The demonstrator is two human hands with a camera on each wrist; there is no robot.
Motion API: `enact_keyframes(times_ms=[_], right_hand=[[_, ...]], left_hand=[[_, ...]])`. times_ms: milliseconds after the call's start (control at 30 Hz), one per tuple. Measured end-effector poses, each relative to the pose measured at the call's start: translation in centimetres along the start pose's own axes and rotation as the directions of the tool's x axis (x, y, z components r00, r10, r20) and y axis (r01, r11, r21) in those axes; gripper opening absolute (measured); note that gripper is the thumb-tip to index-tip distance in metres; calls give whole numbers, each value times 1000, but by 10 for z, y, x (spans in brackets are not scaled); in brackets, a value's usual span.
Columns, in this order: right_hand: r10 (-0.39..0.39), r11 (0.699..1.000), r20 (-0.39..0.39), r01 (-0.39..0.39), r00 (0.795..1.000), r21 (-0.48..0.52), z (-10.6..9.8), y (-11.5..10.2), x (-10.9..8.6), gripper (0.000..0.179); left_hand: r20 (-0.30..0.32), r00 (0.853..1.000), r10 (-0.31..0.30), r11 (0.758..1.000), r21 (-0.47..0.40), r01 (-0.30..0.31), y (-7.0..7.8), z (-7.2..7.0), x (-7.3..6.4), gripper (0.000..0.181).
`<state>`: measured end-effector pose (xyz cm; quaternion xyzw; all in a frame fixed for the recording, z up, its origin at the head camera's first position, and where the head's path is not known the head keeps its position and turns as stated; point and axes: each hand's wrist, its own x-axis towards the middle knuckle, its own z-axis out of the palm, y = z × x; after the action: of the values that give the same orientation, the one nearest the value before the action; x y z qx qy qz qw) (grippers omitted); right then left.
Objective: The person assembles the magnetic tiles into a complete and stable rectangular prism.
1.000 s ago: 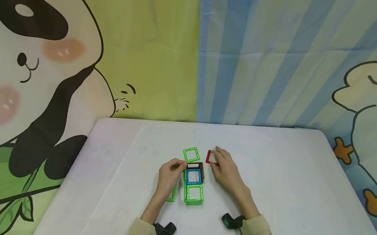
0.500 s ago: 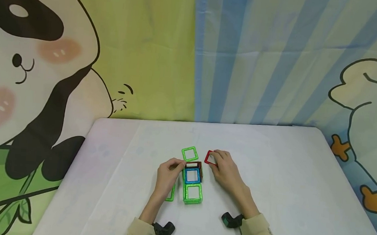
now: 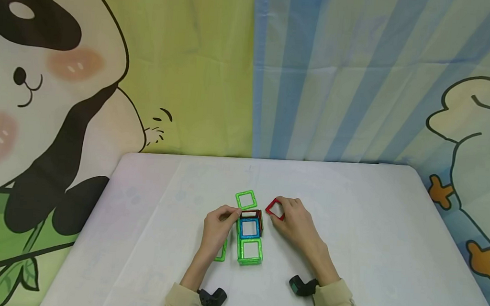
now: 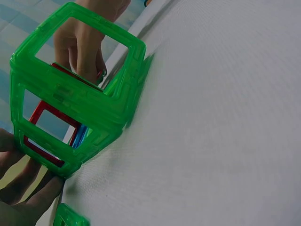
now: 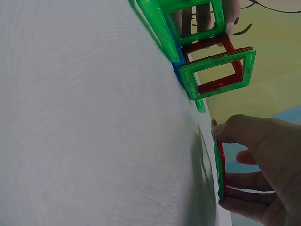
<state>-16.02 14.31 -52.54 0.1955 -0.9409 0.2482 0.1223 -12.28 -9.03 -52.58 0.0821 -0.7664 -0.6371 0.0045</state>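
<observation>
A block built of magnetic tiles (image 3: 250, 262) stands on the white table, green at the near end with a blue tile (image 3: 250, 219) and red ones behind. My left hand (image 3: 217, 230) pinches its far left corner; in the left wrist view those fingers (image 4: 44, 195) meet the edge of the green frame (image 4: 66, 96). Just right of the block, my right hand (image 3: 297, 227) holds a separate red square magnetic tile (image 3: 270, 204) by its edges. The right wrist view shows this tile (image 5: 220, 165) edge-on, red and green, between thumb and fingers, close to the tabletop.
Beyond the block lies a flat green square tile (image 3: 248, 207). Another green tile (image 3: 224, 252) is partly hidden by my left wrist. The white table (image 3: 353, 205) ends at printed curtains (image 3: 216, 74) behind it.
The red tile in my right hand has turned so a corner points away, and that hand has shifted slightly nearer. My left hand stays at the block's corner.
</observation>
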Motion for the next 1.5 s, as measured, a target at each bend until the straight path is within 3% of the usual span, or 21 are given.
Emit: enact_keyframes(times_ms=[167,567,767,1000,1200,1367,1500], right_hand=[[3,1000,-21,-3,1000,5,-4,-1,0,53],[31,1000,62,-31,998,3,-14,-2,-2,68],[7,1000,71,-9,997,30,-16,-2,0,64],[-23,983,51,13,998,183,-15,2,-2,67],[-36,960,77,13,996,279,-19,4,-8,62],[-54,927,95,15,994,374,-23,4,-13,59],[-36,892,143,-32,989,451,-25,4,-18,56]], left_hand=[[1,1000,1,1000,-4,-1,0,0,1,24],[-6,1000,6,1000,-3,-6,-1,0,1,19],[-9,1000,9,1000,-9,-9,-1,-1,0,24],[7,1000,-1,1000,5,0,0,-1,0,19],[14,1000,4,1000,16,-4,0,0,1,22],[10,1000,-6,1000,16,5,0,0,1,20],[6,1000,-12,1000,20,11,2,-1,0,18]])
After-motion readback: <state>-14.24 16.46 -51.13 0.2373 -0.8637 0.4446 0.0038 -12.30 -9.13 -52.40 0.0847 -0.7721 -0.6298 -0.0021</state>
